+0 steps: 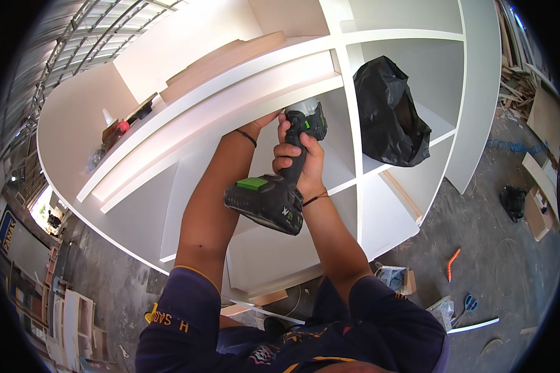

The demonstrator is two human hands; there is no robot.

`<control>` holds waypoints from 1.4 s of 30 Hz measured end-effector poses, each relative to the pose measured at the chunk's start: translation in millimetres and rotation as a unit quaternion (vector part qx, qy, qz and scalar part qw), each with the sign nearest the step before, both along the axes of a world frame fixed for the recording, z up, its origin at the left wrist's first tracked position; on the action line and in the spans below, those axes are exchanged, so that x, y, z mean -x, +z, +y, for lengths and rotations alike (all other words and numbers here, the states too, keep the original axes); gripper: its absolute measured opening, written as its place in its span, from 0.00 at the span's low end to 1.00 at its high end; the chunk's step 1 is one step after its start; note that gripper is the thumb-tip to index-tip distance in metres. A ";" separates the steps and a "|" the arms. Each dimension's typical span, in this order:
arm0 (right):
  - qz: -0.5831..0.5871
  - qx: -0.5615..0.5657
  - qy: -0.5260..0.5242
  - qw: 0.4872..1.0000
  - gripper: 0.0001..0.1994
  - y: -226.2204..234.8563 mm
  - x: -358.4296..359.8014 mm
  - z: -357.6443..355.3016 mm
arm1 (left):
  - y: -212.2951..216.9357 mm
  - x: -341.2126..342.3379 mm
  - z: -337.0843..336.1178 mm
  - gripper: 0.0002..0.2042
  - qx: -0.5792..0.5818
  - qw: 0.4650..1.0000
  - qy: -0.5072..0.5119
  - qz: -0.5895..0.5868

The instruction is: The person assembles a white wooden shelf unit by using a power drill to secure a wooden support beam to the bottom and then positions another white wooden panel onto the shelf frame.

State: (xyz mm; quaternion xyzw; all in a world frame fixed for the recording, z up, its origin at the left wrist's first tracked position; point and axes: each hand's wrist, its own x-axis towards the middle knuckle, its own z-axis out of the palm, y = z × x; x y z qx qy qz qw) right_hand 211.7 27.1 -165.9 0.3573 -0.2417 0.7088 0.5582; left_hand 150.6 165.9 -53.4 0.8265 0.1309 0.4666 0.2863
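Person's right hand (310, 163) grips a black cordless drill with green accents (269, 200), fingers wrapped round its handle; drill sits mid-scene in front of a big white open-shelved unit with a curved left end (356, 137), battery end near and to the left, head far, close to the underside of a white shelf board (230, 124). Left hand (266, 120) reaches in just left of the drill head, partly hidden by that board; can't tell whether its fingers are open or gripping. Dark thin bands on both wrists. Crumpled black plastic bag (389, 115) in a compartment right of the drill. Far left, on top of the unit: long pale wooden piece (224, 61), small red-topped item (123, 126) near the left end. Grey floor (498, 261) on the right: orange-handled tool (453, 265), blue-handled scissors (470, 304) nearer, small open cardboard box with clear plastic (407, 281) beside the unit's near edge, smaller black bag (513, 202) farther right. Stacked boards (74, 323) near left.
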 end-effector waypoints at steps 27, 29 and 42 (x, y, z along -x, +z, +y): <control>0.015 0.042 0.006 0.999 0.24 0.8 -2.7 -17.8 | 14.0 -2.5 -62.3 0.17 0.381 0.750 -0.505 -0.195; 0.020 0.068 0.009 0.997 0.22 2.8 -3.2 -22.1 | 13.6 -5.9 -63.3 0.16 0.375 0.754 -0.503 -0.196; 0.028 0.076 -0.002 0.997 0.22 8.1 2.1 -26.0 | 9.6 1.3 -39.7 0.15 0.341 0.811 -0.438 -0.185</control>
